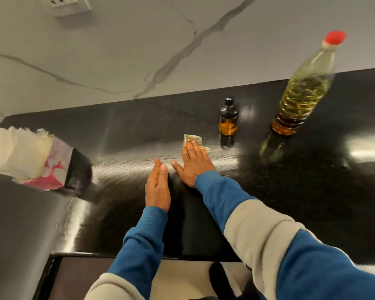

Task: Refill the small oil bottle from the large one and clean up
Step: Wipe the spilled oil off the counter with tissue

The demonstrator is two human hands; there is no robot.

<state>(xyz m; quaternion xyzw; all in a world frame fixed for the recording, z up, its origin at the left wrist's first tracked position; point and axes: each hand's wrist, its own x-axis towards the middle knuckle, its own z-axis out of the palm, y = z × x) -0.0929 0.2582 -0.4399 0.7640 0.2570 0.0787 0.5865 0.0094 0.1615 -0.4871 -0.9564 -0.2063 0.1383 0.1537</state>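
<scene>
Refill apparently done, capped small amber glass bottle (228, 118) and red-capped large plastic oil bottle (301, 92) upright on glossy black tabletop (312, 191); wiping unfinished, flat right hand (194, 162) pressing oily crumpled tissue (193, 139), left hand (157, 187) straight-fingered, empty.

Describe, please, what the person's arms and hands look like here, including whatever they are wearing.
Both arms wear long colour-blocked sleeves: blue on the forearms with ribbed blue cuffs, then a light grey band higher up, and blue again on the right upper arm. The left hand and right hand are bare, with no gloves, rings or watch visible.
</scene>
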